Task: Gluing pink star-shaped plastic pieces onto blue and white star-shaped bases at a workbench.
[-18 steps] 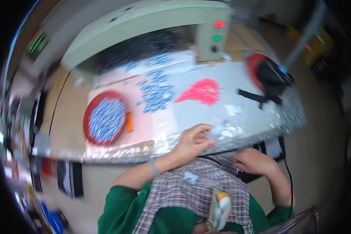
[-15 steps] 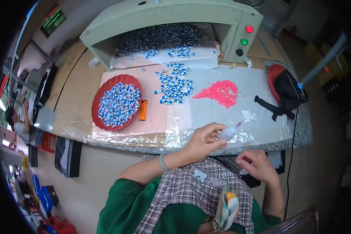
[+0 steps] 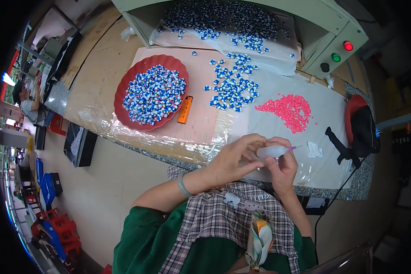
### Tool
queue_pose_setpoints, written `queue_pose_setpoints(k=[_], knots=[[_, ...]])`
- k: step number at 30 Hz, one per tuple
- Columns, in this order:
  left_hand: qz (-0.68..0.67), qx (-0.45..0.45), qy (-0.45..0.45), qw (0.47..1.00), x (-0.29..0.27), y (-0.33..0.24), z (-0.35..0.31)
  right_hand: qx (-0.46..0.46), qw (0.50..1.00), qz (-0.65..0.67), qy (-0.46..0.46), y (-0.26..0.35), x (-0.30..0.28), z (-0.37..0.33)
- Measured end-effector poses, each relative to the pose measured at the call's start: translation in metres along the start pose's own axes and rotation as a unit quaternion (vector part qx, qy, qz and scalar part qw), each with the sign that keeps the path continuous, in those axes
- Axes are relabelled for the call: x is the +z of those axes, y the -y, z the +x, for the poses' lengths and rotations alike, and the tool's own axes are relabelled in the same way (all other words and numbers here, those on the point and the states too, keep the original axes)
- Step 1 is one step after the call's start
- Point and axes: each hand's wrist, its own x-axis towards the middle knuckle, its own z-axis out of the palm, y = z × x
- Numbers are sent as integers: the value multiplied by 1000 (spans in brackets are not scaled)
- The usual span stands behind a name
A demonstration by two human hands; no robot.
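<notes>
Both my hands meet at a small translucent squeeze bottle [image 3: 272, 152] with a thin purple-pink needle tip pointing right. My right hand [image 3: 285, 170] closes round its front part, thumb below and fingers behind. At the bottle's rear end, the fingers and thumb of my left hand [image 3: 233, 160] pinch it; a pale bangle circles that wrist. Just beyond the hands lies a heap of small pink pieces [image 3: 293, 112]. Left of it are scattered small blue-and-white pieces [image 3: 235, 89]. A crumpled white tissue [image 3: 314, 150] rests right of the needle tip.
A red scalloped bowl [image 3: 119, 102] full of blue-and-white pieces stands at left, beside an orange lighter [image 3: 185, 109]. At the back is a pale green machine [image 3: 324, 27] with more pieces under its arch. A black cloth item [image 3: 363, 128] and cable lie at right.
My right hand has come up from near the table edge and closed round the bottle, which my left hand alone held before. The view has turned, shifting the table in the picture.
</notes>
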Motion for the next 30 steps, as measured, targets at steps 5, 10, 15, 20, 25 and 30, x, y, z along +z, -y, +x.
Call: queue_pose_setpoints(k=[5, 10, 15, 20, 25, 30], knots=[[361, 104, -158, 913, -62, 9, 22, 69, 990, 125, -12, -16, -11, 17], [475, 87, -183, 856, -84, 30, 44, 14, 995, 94, -27, -24, -28, 21], [508, 73, -157, 844, -89, 38, 46, 43, 987, 142, -63, -20, -40, 24], [505, 85, -188, 838, -90, 32, 43, 123, 960, 250, 2, -12, -37, 25], [-43, -109, -167, 979, -77, 24, 22, 172, 948, 268, -10, -10, -28, 20], [-277, -185, -118, 936, -51, 27, 5, 201, 937, 283, -23, -14, -22, 19]])
